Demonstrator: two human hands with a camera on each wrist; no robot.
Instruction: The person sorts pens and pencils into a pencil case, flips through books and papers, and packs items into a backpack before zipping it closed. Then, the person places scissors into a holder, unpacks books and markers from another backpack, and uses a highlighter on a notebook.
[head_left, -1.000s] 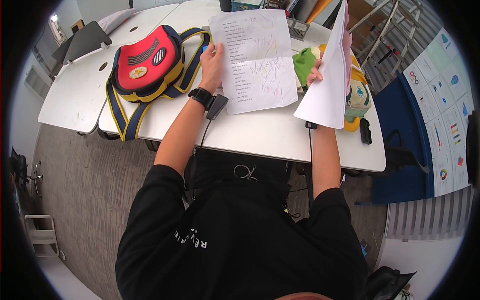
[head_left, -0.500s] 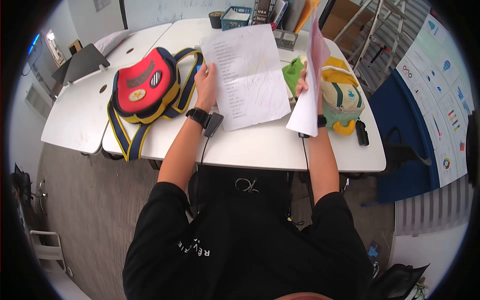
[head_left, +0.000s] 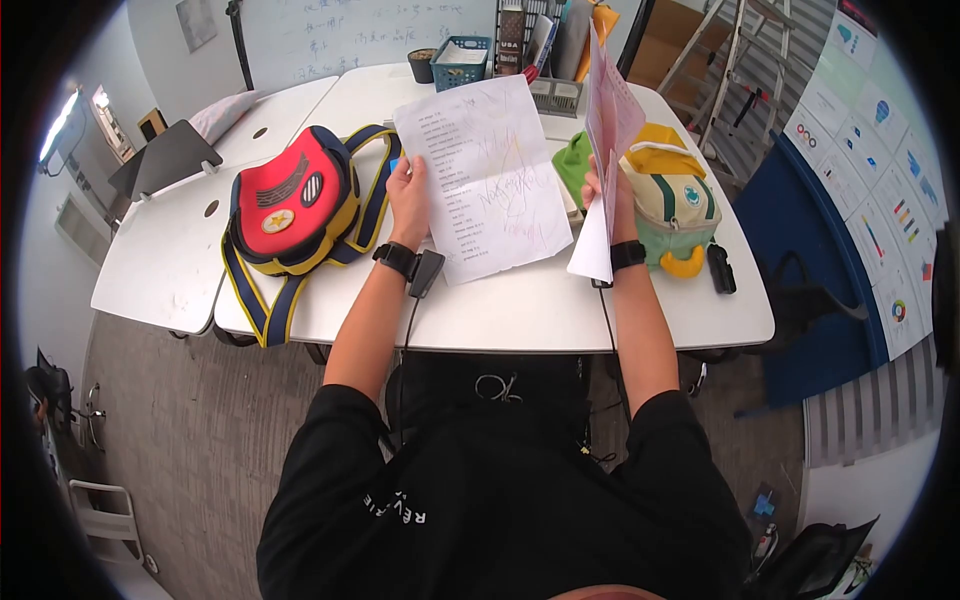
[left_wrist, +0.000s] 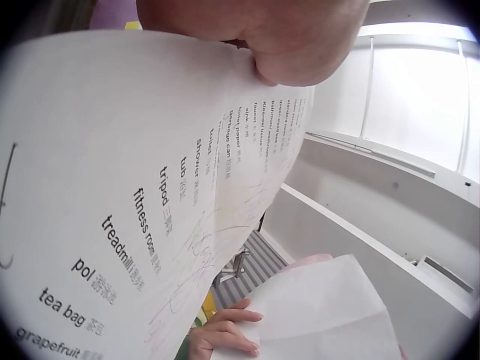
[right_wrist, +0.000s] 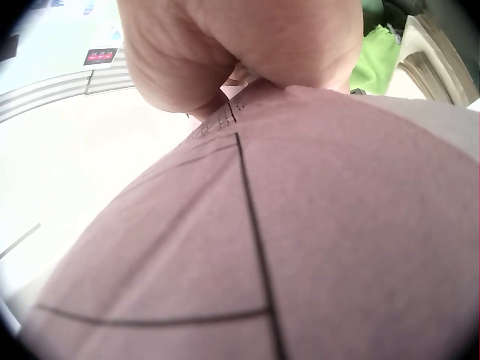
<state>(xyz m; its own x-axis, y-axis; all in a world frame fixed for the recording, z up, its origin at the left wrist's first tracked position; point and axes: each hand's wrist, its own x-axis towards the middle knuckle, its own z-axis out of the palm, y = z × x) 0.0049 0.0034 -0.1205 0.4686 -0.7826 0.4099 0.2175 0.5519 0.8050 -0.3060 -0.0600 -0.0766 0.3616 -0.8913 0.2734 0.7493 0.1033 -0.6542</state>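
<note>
White table [head_left: 500, 325], whiteboard [head_left: 350, 40] behind, ladder [head_left: 745, 60] far right.

Left hand [head_left: 408, 203]: thumb and fingers clamped on the left edge of a printed sheet [head_left: 470, 200]. Sheet is held up over the table, tilted, face toward the wearer; can't tell if its lower edge touches down. Print is a word list, "tripod", "treadmill", "tea bag", "grapefruit" legible in the left wrist view; loose scribbles to the right of it.

Right hand [head_left: 612, 195]: pinching a pink-and-white paper bundle [head_left: 610, 100], nearly edge-on to the head camera, just right of the sheet. Pink face carries black ruled lines. Sheet count unclear.

Black straps on both wrists. Left of the sheet: red bag [head_left: 268, 190], navy straps with yellow edging. Green item [head_left: 572, 165] sits between sheet and bundle, partly hidden. Right of the bundle: cream-and-green bag [head_left: 662, 203] with yellow parts, small black object [head_left: 722, 270] just beside it. Table's back edge: plant pot [head_left: 422, 66], blue basket [head_left: 462, 70], grey holder [head_left: 556, 97].
</note>
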